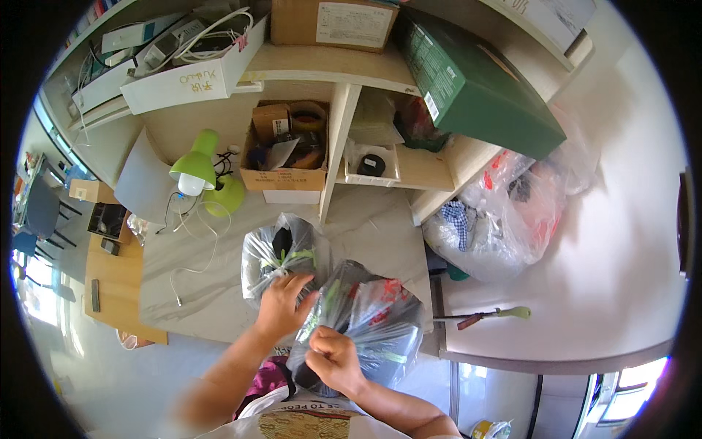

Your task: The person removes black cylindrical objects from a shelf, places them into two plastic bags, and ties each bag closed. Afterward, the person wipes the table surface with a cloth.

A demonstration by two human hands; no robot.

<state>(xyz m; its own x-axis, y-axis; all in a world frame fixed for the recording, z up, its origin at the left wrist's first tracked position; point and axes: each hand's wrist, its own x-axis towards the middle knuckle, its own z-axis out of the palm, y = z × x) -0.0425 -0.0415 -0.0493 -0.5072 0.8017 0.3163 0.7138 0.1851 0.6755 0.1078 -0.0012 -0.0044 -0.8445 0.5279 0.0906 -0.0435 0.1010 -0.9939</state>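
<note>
My right grip [333,358] is closed in a fist on the plastic of the larger clear bag [387,333], and the film creases outward from my knuckles. My left grip [284,304] is open, fingers parted and curved, lying against the near side of the smaller clear bag [257,252]; I cannot tell whether any fingertip pinches its film. The larger bag sits right in front of me at the near edge of the bench [219,300], with its lower part reaching past that edge, and the smaller one stands on the bench just beyond it, to the left. Both hold dark bundles with green strips showing through.

To handle this well, I judge that I should keep the gathered film bunched deep in my right fist, since a thin edge could stretch or tear under the load. My left palm does best as a flat steady, pressing lightly so that the smaller bag neither tips nor gets dragged along. Because the larger bag overhangs, I should draw it inward before loosening anything, or its weight may carry it off. Slow, even pulls suit such slippery plastic. I should also keep my left elbow clear of the white cable [208,267] looping from near the green lamp [194,167].
</note>
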